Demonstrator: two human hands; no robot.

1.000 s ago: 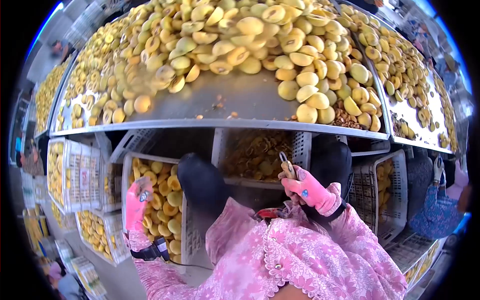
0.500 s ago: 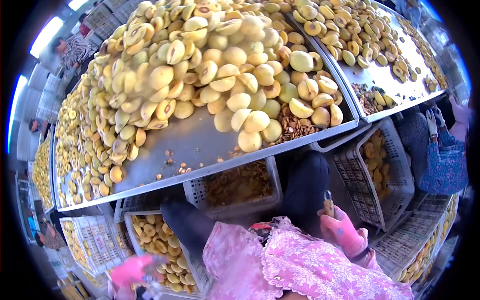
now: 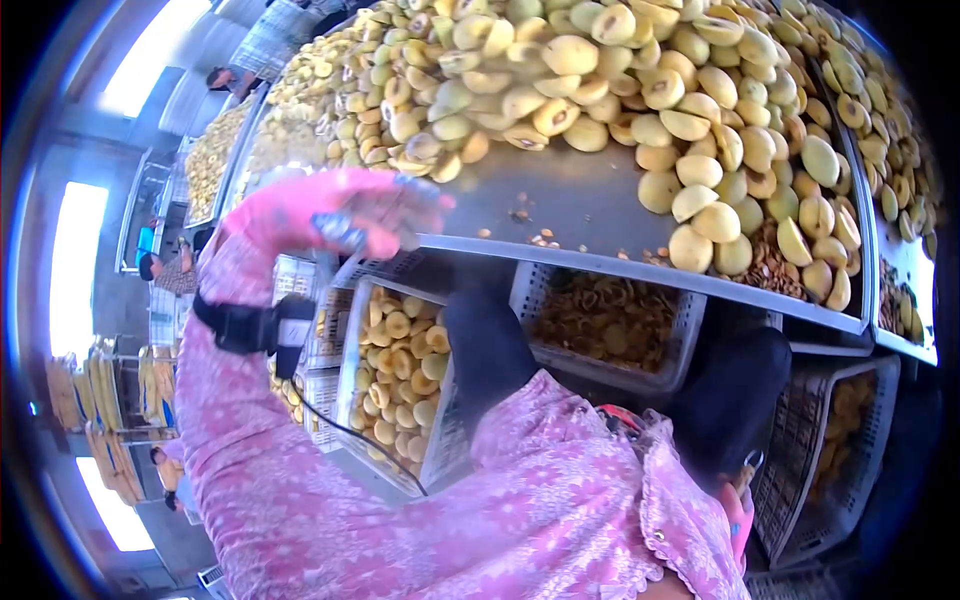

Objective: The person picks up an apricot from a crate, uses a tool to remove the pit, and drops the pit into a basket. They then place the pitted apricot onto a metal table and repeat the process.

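My left hand [image 3: 375, 212], in a pink glove, hovers above the front edge of the metal table [image 3: 560, 195]. Its fingers are stretched out and a little blurred, and no object shows in them. Halved yellow stone fruits [image 3: 570, 58] are heaped on the table just beyond it. Low at the right, my right hand [image 3: 738, 515] is closed around a small loop-ended hand tool [image 3: 748, 470] with a metal ring at its tip. Most of that hand is hidden by the pink flowered sleeve.
Below the table stand a crate of fruit halves [image 3: 352, 400], a crate of brown scraps [image 3: 690, 345] and another crate [image 3: 872, 450] at right. Brown pits [image 3: 775, 265] lie near the table's front right. A cable [image 3: 350, 432] hangs from my left wrist. Other people sit far left.
My left hand has risen from over the fruit crate to the table edge. The view has turned left. My right hand still holds the loop-ended tool, now more hidden by the sleeve.
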